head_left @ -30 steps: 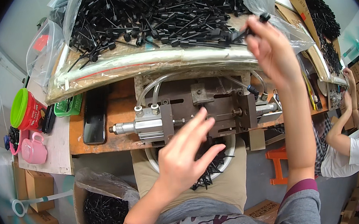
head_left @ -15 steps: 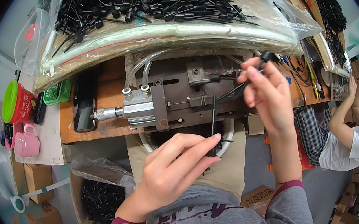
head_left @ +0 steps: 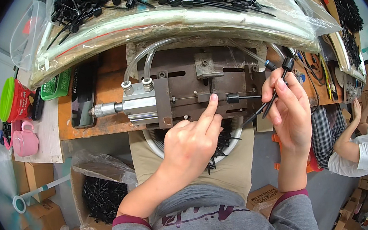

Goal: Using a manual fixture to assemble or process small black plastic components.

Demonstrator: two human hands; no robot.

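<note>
My left hand (head_left: 192, 143) reaches over the brown metal fixture (head_left: 182, 76). Its index finger is stretched out, the tip touching the small block (head_left: 209, 96) in the middle. A short dark rod shows just beyond that fingertip; its lower part is hidden. Several thin black plastic stems with knob-like heads (head_left: 287, 63) are pinched in my right hand (head_left: 288, 103), to the right of the fixture. One of these stems points left, its cylindrical head (head_left: 233, 98) over the fixture's right part. A silver pneumatic cylinder (head_left: 140, 104) is mounted at the fixture's left end.
A plastic-lined tray (head_left: 173, 23) heaped with black stems spans the back. Below the fixture, a round white-rimmed container (head_left: 152, 145) between my legs holds more. At left are a phone (head_left: 83, 97) and pink mug (head_left: 26, 140). Another person (head_left: 356, 150) sits at right.
My left hand has moved up to the fixture's middle block, and the black rod it held is no longer between its fingers. My right hand has shifted slightly right and down, still gripping stems.
</note>
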